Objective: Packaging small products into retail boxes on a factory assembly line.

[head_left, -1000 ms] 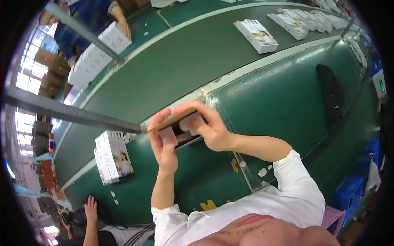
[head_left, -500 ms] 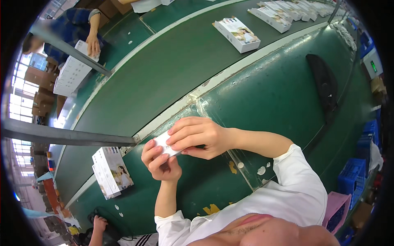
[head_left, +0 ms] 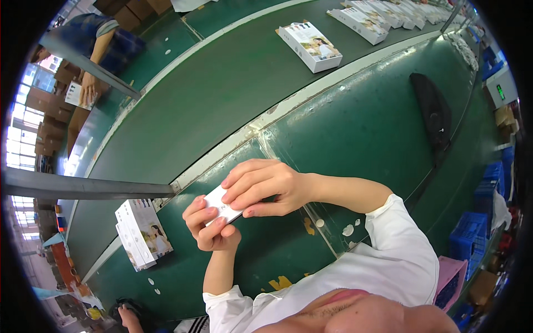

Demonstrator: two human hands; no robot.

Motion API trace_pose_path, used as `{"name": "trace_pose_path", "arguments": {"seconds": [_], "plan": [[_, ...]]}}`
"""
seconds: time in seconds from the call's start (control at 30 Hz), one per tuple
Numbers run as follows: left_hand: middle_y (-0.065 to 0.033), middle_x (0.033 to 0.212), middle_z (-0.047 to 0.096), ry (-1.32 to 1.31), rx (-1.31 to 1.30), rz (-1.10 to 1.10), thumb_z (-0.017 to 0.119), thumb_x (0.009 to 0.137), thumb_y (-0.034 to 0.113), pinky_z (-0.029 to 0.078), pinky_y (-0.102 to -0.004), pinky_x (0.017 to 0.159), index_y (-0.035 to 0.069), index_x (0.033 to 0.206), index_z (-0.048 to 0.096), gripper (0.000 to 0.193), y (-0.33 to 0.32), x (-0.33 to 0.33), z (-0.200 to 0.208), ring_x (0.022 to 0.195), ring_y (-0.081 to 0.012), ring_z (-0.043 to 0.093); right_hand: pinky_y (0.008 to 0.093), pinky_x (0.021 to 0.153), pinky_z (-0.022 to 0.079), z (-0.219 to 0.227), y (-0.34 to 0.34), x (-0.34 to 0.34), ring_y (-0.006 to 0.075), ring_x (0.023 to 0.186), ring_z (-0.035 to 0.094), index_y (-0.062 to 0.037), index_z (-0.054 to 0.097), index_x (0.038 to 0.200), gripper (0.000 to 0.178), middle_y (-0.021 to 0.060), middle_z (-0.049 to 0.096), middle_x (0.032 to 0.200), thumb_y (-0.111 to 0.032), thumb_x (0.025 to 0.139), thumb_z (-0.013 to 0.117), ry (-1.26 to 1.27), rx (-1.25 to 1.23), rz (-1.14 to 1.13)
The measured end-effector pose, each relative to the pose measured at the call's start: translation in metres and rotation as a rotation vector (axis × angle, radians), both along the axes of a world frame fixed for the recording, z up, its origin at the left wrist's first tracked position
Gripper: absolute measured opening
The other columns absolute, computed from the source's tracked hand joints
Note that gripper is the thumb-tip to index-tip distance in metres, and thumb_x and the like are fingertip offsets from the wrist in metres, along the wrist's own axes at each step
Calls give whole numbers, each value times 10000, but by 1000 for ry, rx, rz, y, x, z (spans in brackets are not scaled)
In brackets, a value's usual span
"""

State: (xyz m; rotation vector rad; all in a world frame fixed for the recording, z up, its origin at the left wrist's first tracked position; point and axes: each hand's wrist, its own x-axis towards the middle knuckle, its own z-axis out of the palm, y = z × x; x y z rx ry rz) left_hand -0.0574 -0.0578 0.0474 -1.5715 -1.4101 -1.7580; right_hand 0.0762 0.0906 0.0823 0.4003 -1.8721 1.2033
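Observation:
A small flat white box point(head_left: 223, 206) with dark print is held between my two hands over the green worktop point(head_left: 333, 166). My left hand point(head_left: 208, 223) is closed around its left and lower edges, thumb on the near side. My right hand point(head_left: 264, 187) has its fingers bent over the top face, with the thumb along the near right edge. The fingers cover part of the box. To the left of my hands lie a few overlapping white picture cartons point(head_left: 145, 233).
Beyond a pale rail runs a dark green conveyor point(head_left: 183, 133) carrying a white picture carton point(head_left: 311, 47) and several more at far right. A grey metal post point(head_left: 89, 187) crosses at left. A black pouch point(head_left: 432, 111) lies at right. Across the belt, a co-worker's hand point(head_left: 88, 89) touches a white carton.
My hands keep hold of the small white box and sit slightly farther left in view. The co-worker's hand has moved left and down, away from the large white cartons it held before.

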Motion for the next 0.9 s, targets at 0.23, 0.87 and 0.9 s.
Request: {"name": "trace_pose_path", "arguments": {"seconds": [0.23, 0.87, 0.9], "plan": [[-62, 975, 574, 107, 70, 25, 549, 949, 541, 544, -407, 825, 158, 951, 557, 383, 4, -3, -7, 977, -278, 574, 425, 911, 527, -5, -5, -4, 294, 1064, 652, -43, 733, 968, 187, 98, 720, 1066, -119, 803, 779, 62, 55, -51], [-40, 947, 642, 175, 153, -27, 712, 710, 688, 525, -385, 754, 138, 849, 650, 571, 19, -24, -2, 944, -283, 607, 457, 901, 533, -20, -3, -21, 405, 1013, 648, 26, 686, 891, 294, 211, 720, 956, -249, 934, 593, 142, 220, -257], [-103, 1095, 607, 231, 103, -38, 758, 693, 666, 514, -396, 805, 136, 902, 655, 579, 14, -26, -4, 1012, -298, 585, 457, 912, 527, -20, -4, -20, 413, 1018, 646, 25, 684, 889, 296, 217, 719, 955, -244, 938, 574, 145, 216, -261]]}}
